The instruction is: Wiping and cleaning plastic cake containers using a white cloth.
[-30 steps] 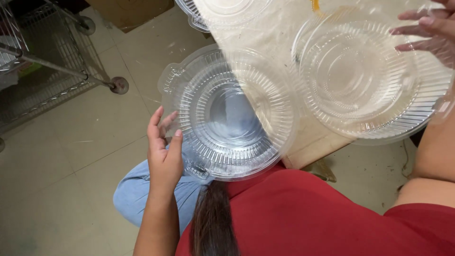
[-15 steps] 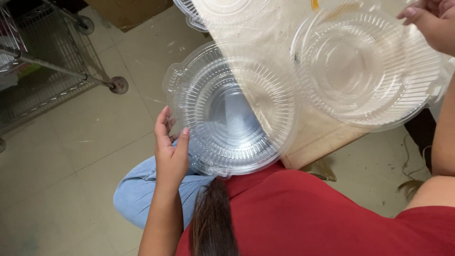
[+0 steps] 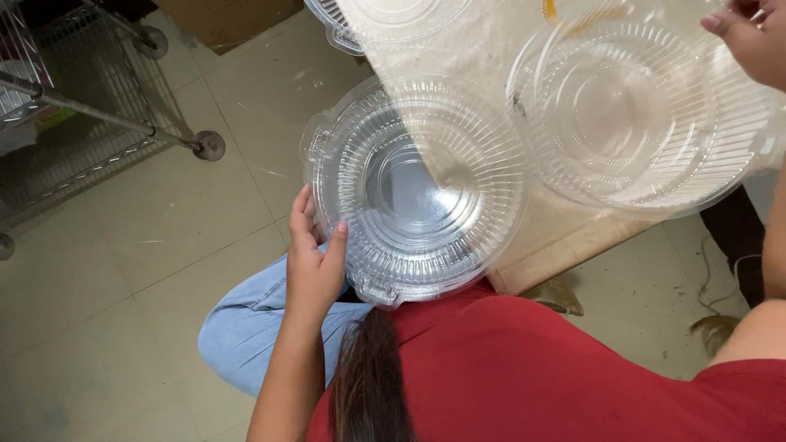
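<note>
Left hand [image 3: 313, 263] grips the rim of a clear ribbed round container [image 3: 413, 192], held over the lap beside the surface [image 3: 557, 241]. Right hand [image 3: 752, 41] (partly out of frame) touches a second clear container [image 3: 630, 115] on that surface; its grasp cannot be determined.

Stockroom: wire cart [image 3: 74, 123], stacked clear lids [image 3: 393, 16]

lidded tray [image 3: 417, 192] left of second tray [image 3: 639, 123], both overhanging table [image 3: 548, 245].
</note>
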